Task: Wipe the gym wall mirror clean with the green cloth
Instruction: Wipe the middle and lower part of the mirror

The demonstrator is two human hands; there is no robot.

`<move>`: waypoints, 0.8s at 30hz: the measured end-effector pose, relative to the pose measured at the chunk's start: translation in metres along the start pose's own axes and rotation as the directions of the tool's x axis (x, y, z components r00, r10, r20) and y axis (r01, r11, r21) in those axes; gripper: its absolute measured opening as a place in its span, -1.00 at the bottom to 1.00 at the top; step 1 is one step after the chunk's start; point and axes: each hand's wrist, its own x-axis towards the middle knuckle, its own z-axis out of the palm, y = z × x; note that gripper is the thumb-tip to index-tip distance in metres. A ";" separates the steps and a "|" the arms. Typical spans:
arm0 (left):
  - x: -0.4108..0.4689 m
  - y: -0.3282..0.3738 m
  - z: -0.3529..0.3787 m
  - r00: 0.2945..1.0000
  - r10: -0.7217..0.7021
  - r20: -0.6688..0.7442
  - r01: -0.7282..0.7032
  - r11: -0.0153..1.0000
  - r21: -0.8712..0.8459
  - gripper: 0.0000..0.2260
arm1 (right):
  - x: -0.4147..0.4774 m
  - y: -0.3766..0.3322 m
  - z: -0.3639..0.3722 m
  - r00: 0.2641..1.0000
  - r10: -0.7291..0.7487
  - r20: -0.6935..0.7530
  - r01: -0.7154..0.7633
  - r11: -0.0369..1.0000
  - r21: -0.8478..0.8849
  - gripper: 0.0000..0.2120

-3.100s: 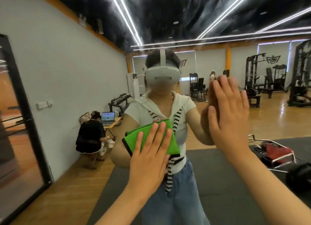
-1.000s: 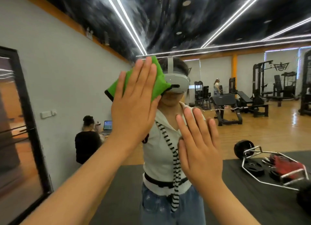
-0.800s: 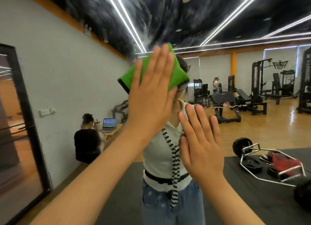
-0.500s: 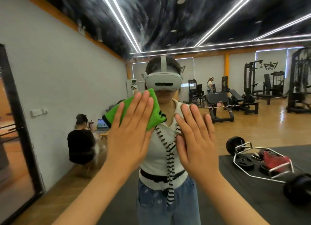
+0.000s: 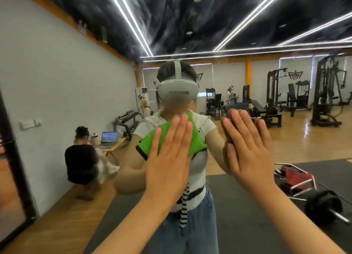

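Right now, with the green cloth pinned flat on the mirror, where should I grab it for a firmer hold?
Probably the black-trimmed lower-left corner of the folded green cloth: it juts out past the left hand, whose straight fingers only press it flat against the wall mirror. Come in from the lower left and pinch that corner.

Premises: gym floor, seen reflected in a wall mirror (image 5: 57, 73).
Landmark: dumbbell rack (image 5: 126, 120) against the grey side wall.
Far right of rack: black weight machines (image 5: 327, 94), with a padded bench (image 5: 258, 105) between.
Right of rack, nearer: barbell (image 5: 323, 206) on a black rubber mat (image 5: 238, 206).
Just left of rack: laptop (image 5: 109, 137) on a low table.
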 end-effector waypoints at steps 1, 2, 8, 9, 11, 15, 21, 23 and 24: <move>0.005 0.005 -0.001 0.998 -0.067 -0.012 0.066 0.998 -0.022 -0.36 | 0.000 0.000 0.000 1.000 0.001 -0.005 -0.001 1.000 0.003 -0.52; 0.005 0.013 0.000 0.996 -0.091 -0.007 0.090 0.995 -0.032 -0.36 | -0.001 0.001 0.000 1.000 -0.002 -0.006 0.002 1.000 0.008 -0.52; -0.041 0.033 0.015 0.977 0.199 0.081 -0.201 0.979 0.016 -0.29 | 0.000 0.003 -0.001 1.000 -0.018 -0.001 0.018 1.000 0.023 -0.54; -0.028 0.028 0.011 0.993 0.101 0.056 -0.101 0.995 0.002 -0.32 | 0.000 0.003 -0.001 1.000 -0.017 -0.002 0.017 1.000 0.024 -0.54; 0.012 0.017 -0.001 0.990 -0.143 -0.010 0.142 0.987 -0.078 -0.41 | -0.001 0.003 -0.001 1.000 -0.017 -0.004 0.017 0.999 0.030 -0.54; 0.056 0.021 -0.007 0.968 -0.247 -0.037 0.242 0.963 -0.117 -0.45 | -0.001 0.002 0.000 1.000 -0.010 -0.018 0.011 0.999 0.045 -0.53; -0.017 0.043 0.015 0.968 0.245 0.060 -0.250 0.964 0.091 -0.30 | -0.003 0.005 0.001 0.999 -0.026 -0.022 0.028 0.997 0.069 -0.51; 0.003 0.023 0.010 0.985 0.174 0.025 -0.175 0.978 0.115 -0.38 | -0.004 0.005 0.003 1.000 -0.021 -0.023 0.022 0.998 0.061 -0.50; 0.022 0.014 0.004 0.999 0.048 -0.011 -0.047 0.996 0.075 -0.44 | -0.004 0.005 0.004 1.000 -0.018 -0.024 0.019 0.998 0.060 -0.50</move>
